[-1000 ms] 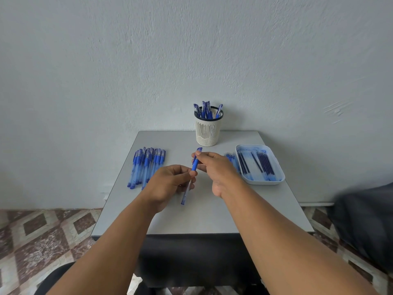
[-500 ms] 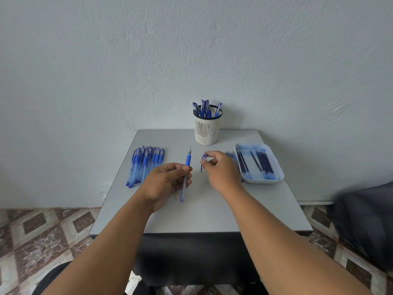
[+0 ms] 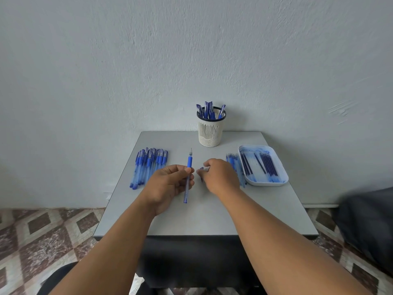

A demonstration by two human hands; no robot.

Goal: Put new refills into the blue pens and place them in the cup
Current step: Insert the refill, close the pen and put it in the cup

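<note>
Holding an uncapped pen (image 3: 188, 176) upright above the table (image 3: 212, 209), the left hand (image 3: 170, 185) is pinching it between thumb and fingertips just below its blue grip, tip pointing to 12 o'clock. At 3 o'clock from it, the right hand (image 3: 219, 175) is curling its fingers round the cap (image 3: 201, 168), a small blue piece barely showing. No writing on any pen is sharp enough to be read. Compared with half a second ago, the pen is standing a little straighter and the right hand is sitting slightly farther from it; a second ago that hand was still on the pen's top. At 12 o'clock the cup (image 3: 210, 133) is standing with several pens in it. At 9 o'clock a row of pens (image 3: 148, 167) is lying flat. At 3 o'clock loose refills (image 3: 236, 165) are lying beside the tray (image 3: 282, 177), partly hidden by the right hand. A dark blurred shape (image 3: 370, 226) is filling the right edge.
</note>
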